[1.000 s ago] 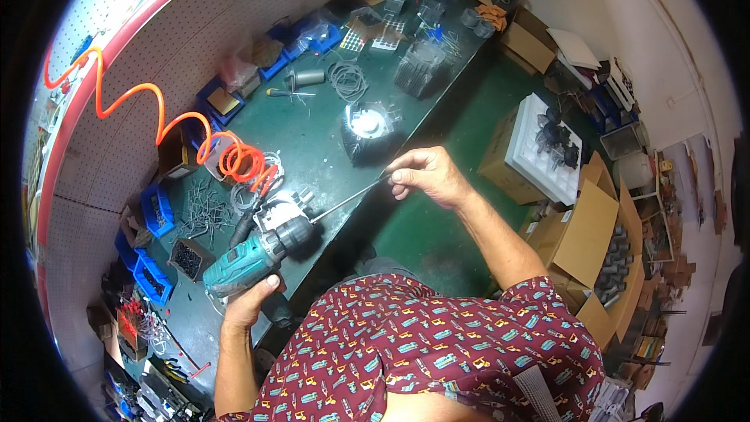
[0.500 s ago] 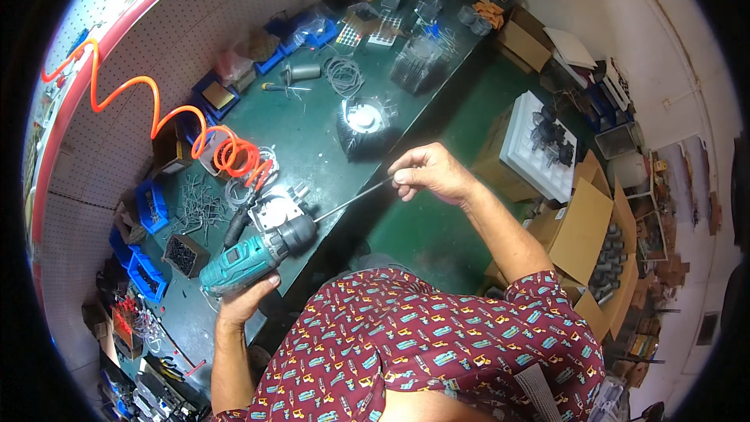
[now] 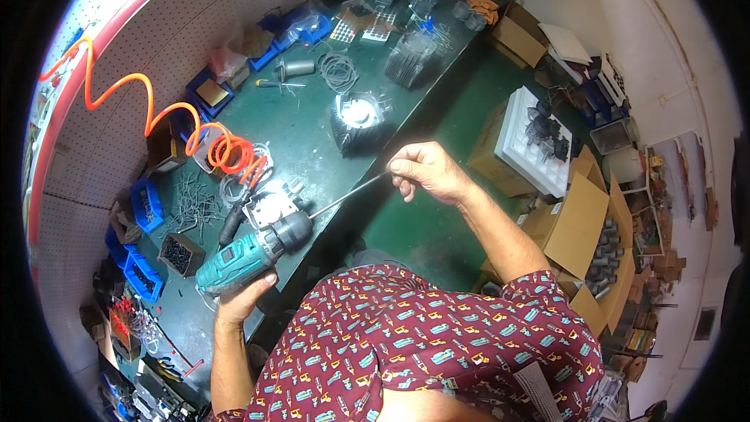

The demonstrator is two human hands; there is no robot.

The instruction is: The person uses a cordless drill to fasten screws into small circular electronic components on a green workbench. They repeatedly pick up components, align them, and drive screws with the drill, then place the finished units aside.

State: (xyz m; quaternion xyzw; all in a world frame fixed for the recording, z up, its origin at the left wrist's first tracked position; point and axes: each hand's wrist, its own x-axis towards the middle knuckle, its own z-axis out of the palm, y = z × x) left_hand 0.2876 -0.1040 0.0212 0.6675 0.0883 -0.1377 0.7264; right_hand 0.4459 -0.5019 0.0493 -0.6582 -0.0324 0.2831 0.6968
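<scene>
My left hand point(image 3: 247, 298) is wrapped round the grip of a teal and black cordless drill point(image 3: 241, 259), held over the near edge of the bench. A long thin metal bit point(image 3: 348, 195) sticks out of the drill's chuck toward the right. Its far end lies pinched between the thumb and fingers of my right hand point(image 3: 423, 171); whether anything small sits at that tip is hidden. Just beyond the chuck is a silvery metal housing point(image 3: 273, 205), partly covered by the drill. A black finned heat sink with a bright round top point(image 3: 360, 116) stands farther along the bench.
An orange coiled air hose point(image 3: 148, 101) runs down to a black-handled tool beside the housing. Blue bins point(image 3: 143, 272), a box of small dark screws point(image 3: 181, 254) and loose long screws point(image 3: 195, 203) lie at left. Open cartons point(image 3: 578, 223) and a white foam tray point(image 3: 516, 137) stand at right.
The view has shifted slightly, so the bench things appear a little farther left. Both hands keep their hold on the drill and bit.
</scene>
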